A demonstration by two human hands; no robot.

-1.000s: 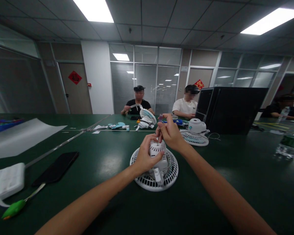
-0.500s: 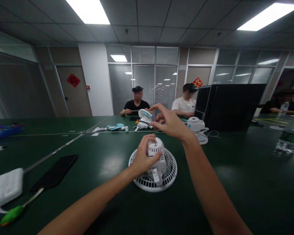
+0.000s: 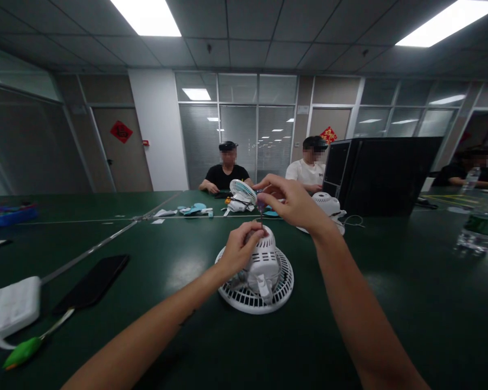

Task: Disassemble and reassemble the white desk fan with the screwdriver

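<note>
A white fan [image 3: 264, 266] lies face down on the green table, its round grille flat and its motor housing pointing up. My right hand [image 3: 290, 203] is closed around the purplish handle of a screwdriver [image 3: 261, 207], whose thin shaft points down at the housing top. At the shaft's lower end, the thumb and fingertips of my left hand [image 3: 242, 246] are pinched together, resting against the housing. Whatever sits between those fingertips is hidden.
Behind the fan are a second white fan [image 3: 241, 197], blue parts [image 3: 196, 208] and another fan [image 3: 326, 203]. A black computer case [image 3: 386, 176] stands right, near a water bottle [image 3: 482, 225]. A black phone [image 3: 93, 281] and white box [image 3: 12, 306] lie left. Two co-workers sit opposite.
My left hand has gone from spread around the housing to a pinch at its top. The screwdriver and my right hand have shifted slightly right. The fan has turned a little.
</note>
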